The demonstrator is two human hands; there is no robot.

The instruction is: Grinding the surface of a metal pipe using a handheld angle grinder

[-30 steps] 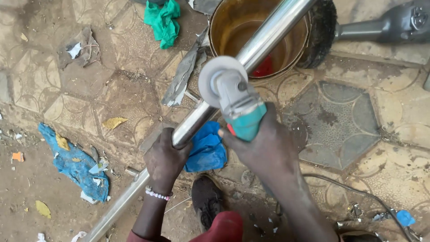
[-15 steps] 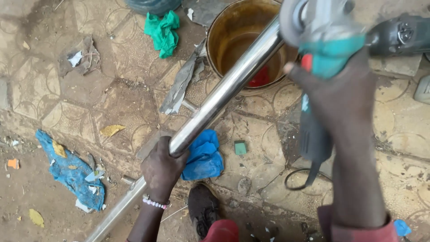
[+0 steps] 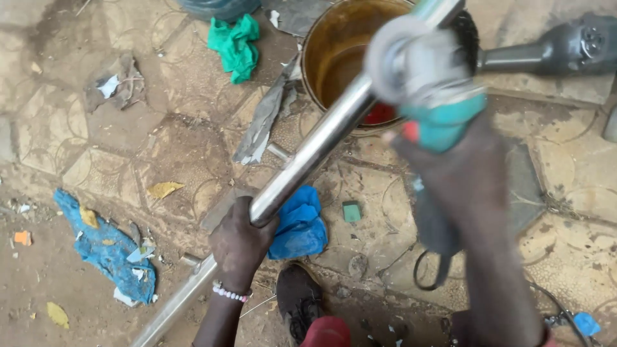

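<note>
Your left hand [image 3: 239, 244] grips the steel pipe [image 3: 315, 151], slanted over the bucket [image 3: 334, 51] to steady it. Your right hand [image 3: 463, 173] clamps 1 grinder [image 3: 427, 77] (blurred) against the pipe's upper end.

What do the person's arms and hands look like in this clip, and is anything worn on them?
Both arms are bare, with no sleeves or gloves in view. The left hand has a bracelet of small white and pink beads around its wrist. The right hand is motion-blurred; a bit of red shows at its forearm near the frame's bottom edge.
</note>
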